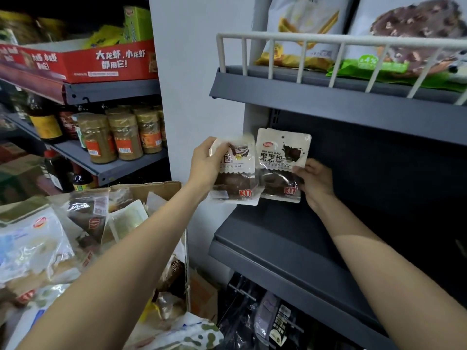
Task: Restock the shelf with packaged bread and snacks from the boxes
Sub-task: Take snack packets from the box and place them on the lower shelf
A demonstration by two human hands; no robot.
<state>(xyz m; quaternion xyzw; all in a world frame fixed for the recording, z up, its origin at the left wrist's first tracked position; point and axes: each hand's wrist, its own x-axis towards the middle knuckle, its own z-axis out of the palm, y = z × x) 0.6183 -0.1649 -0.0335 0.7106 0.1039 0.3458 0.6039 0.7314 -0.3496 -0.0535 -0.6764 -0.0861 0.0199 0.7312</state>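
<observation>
A dark grey shelf (290, 238) runs across the right side, its board bare where it shows. The shelf above (328, 97) has a white wire rail (303, 41) and carries two large snack bags (303, 29) (one with a green base). On the left shelf (121, 168) stand spice jars (123, 137) and, probably, sauce bottles (48, 125).

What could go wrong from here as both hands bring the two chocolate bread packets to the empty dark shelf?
1. The left hand and right hand each hold a white-and-clear chocolate bread packet, left and right, upright near the grey metal shelf edge; set down there, they may topple off.
2. A falling packet could drop beside the open cardboard box rather than into it.
3. The glossy film looks slippery, and the right hand pinches only its packet's edge.
</observation>
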